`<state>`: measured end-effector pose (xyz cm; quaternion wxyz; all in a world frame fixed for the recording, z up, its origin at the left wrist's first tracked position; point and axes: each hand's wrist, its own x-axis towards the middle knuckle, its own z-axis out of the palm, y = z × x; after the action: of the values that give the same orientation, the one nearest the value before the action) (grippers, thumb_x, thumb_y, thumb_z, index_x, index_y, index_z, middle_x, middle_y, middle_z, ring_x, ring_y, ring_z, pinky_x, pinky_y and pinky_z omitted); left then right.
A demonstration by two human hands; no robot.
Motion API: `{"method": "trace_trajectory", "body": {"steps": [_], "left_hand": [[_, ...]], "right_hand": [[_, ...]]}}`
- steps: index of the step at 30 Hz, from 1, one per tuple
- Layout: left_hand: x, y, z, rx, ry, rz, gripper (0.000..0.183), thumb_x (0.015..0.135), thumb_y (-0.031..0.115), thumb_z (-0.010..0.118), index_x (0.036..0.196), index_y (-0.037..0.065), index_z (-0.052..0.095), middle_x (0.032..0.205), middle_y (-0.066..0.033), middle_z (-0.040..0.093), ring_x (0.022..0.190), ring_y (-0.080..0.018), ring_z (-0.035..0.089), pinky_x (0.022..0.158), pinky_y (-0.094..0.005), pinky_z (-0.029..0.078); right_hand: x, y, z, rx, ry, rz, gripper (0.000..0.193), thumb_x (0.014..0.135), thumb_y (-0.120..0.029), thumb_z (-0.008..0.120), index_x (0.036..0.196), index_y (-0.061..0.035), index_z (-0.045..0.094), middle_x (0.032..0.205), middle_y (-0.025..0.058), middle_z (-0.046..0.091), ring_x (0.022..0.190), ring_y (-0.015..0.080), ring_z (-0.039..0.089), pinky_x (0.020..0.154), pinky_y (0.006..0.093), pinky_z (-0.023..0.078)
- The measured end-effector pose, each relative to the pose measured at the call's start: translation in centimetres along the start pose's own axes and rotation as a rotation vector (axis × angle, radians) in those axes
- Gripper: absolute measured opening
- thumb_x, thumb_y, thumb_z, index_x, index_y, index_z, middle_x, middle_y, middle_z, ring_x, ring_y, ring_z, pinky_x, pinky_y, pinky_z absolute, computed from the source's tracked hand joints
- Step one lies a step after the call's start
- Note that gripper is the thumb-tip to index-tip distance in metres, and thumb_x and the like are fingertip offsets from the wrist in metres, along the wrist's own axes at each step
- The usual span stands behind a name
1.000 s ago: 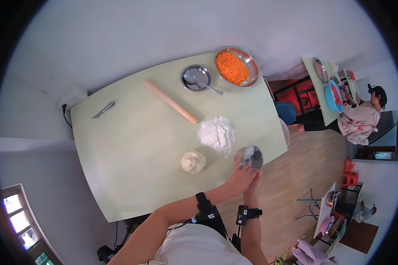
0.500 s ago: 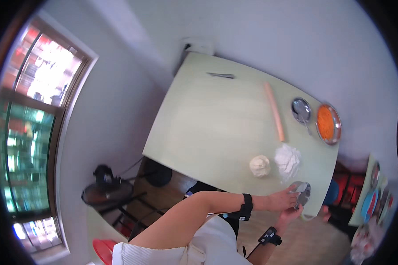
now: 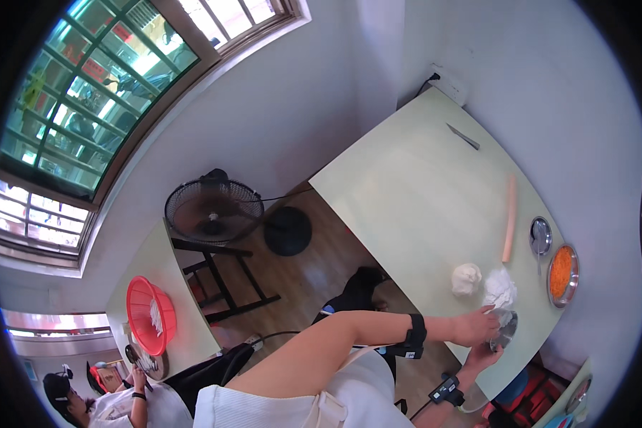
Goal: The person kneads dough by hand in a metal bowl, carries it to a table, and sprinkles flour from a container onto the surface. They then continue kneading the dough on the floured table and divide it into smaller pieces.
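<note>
Standing here, I see both bare hands on a shiny grey, round bowl (image 3: 507, 329) with some white stuff inside, above the near right part of the pale green table (image 3: 399, 189). The left hand (image 3: 477, 327) grips it at the left, fingers over the rim; the right hand (image 3: 482, 356) is closed on its near side. Whether its base touches the tabletop I can't tell. Just beyond the bowl lies a loose heap of white powder (image 3: 501, 287), and the left hand is the nearer one to it. The bowl, being round, has no long axis; that of the pale wooden, cylindrical rolling pin (image 3: 510, 217) runs from near the heap toward the far side. A lumpy cream-coloured dough ball (image 3: 466, 279) sits just left of the powder
</note>
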<state>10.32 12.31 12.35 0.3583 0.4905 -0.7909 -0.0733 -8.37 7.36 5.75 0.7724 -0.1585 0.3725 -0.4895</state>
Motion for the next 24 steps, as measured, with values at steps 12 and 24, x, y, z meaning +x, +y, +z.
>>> {"method": "trace_trajectory", "body": {"steps": [12,24], "left_hand": [[1.8,-3.0,-6.7,-0.217,-0.021,-0.154,0.031,0.068,0.013,0.064,0.097,0.007,0.055,0.096,-0.0065,0.053,0.104,-0.022,0.048,0.101,-0.0443,0.029],[5.1,-1.0,-4.9,-0.392,-0.249,0.078,0.023,0.07,0.019,0.06,0.091,0.011,0.06,0.089,-0.0052,0.056,0.094,-0.0235,0.054,0.093,-0.0412,0.036]], "right_hand": [[-1.0,1.0,3.8,0.045,0.044,-0.143,0.054,0.077,-0.022,0.05,0.124,0.0019,0.04,0.121,0.0142,0.049,0.106,0.0261,0.05,0.091,0.038,0.041],[-5.2,0.9,1.6,0.151,0.365,-0.361,0.055,0.075,-0.027,0.052,0.123,-0.0016,0.042,0.118,0.0111,0.051,0.109,0.0239,0.049,0.087,0.036,0.042]]}}
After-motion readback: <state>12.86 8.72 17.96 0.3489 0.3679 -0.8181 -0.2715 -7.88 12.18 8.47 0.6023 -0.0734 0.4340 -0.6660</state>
